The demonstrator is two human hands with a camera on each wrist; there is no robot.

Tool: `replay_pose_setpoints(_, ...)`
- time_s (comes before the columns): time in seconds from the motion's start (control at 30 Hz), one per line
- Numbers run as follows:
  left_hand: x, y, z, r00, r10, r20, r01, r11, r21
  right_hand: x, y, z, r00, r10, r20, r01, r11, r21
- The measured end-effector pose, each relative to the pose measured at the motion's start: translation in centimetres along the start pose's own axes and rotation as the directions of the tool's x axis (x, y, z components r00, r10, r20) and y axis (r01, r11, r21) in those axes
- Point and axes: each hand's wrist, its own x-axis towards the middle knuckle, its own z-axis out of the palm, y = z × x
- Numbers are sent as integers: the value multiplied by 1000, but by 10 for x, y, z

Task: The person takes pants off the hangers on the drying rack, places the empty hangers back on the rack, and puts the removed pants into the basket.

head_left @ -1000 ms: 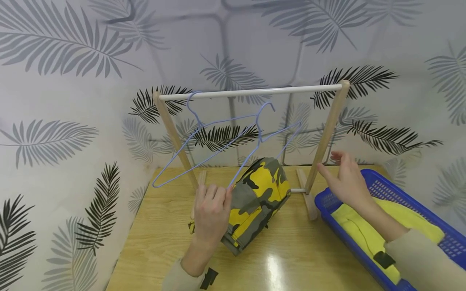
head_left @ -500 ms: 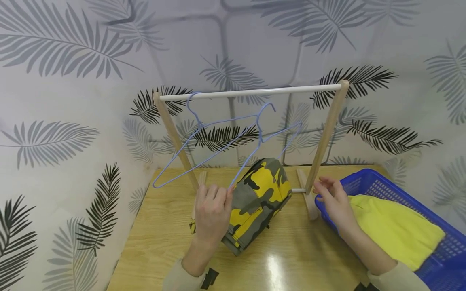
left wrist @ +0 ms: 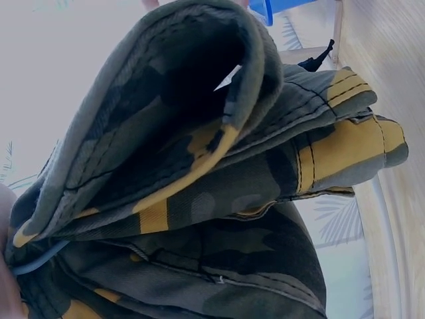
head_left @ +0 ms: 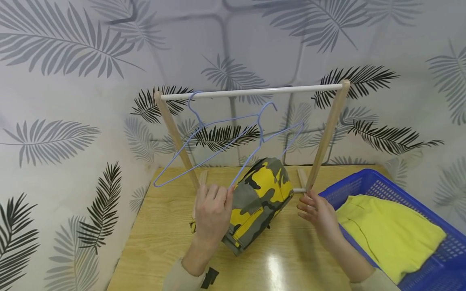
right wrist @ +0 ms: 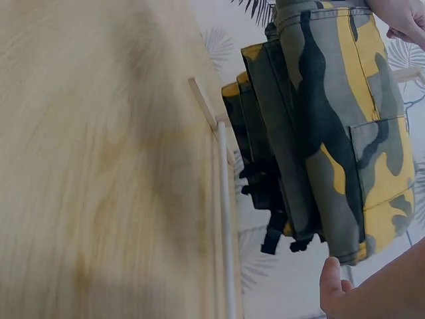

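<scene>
A light-blue wire hanger point(head_left: 261, 133) is held up in front of the rack, with grey, black and yellow camouflage trousers point(head_left: 263, 190) folded over it. My left hand point(head_left: 212, 210) grips the hanger's left end together with the cloth; its fingertips are partly hidden. In the left wrist view the trousers point(left wrist: 199, 166) show open, stitched leg hems, and a bit of hanger wire point(left wrist: 41, 259) appears beside the hand. My right hand point(head_left: 320, 212) is just right of the trousers, fingers loosely bent and holding nothing. In the right wrist view its thumb point(right wrist: 330, 282) is right by the trousers' edge.
A wooden rack with a white rail point(head_left: 255, 92) stands at the back of the table point(head_left: 145, 242). Another blue hanger point(head_left: 178, 151) hangs at the rail's left. To the right, a blue basket point(head_left: 367, 178) contains yellow cloth point(head_left: 393, 230). A patterned wall is close behind.
My right hand has moved left and down, from above the basket to beside the trousers. The left hand, hanger and trousers have stayed almost still.
</scene>
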Motion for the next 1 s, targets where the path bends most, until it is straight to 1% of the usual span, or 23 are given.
replay_pose_setpoints(0.1, 1, 0, 0, 1000, -6, 2, 6, 1000, 0, 2, 7, 5, 1000, 20, -6, -19, 999, 42)
replay_pose_setpoints(0.33, 2, 1, 0, 1000, -9, 5, 9, 1000, -5, 5, 28, 17, 999, 35, -21, -33, 993, 111)
replay_pose_setpoints(0.5, 2, 1, 1, 1000, 6, -15, -6, 1000, -7, 5, 43, 28, 998, 62, -10, -59, 981, 183)
replay_pose_setpoints(0.6, 2, 2, 2, 1000, 14, -26, -15, 1000, -5, 5, 51, 35, 997, 71, 14, -72, 973, 220)
replay_pose_setpoints(0.77, 2, 3, 3, 999, 20, -25, -20, 1000, -4, 6, 60, 46, 996, 73, 57, -84, 970, 230)
replay_pose_setpoints(0.93, 0, 3, 3, 1000, 12, -9, -12, 1000, -10, 5, 66, 53, 995, 85, 56, -96, 967, 235)
replay_pose_setpoints(1.0, -1, 2, 3, 1000, 10, -3, -10, 1000, -10, 6, 69, 55, 994, 90, 68, -103, 968, 229)
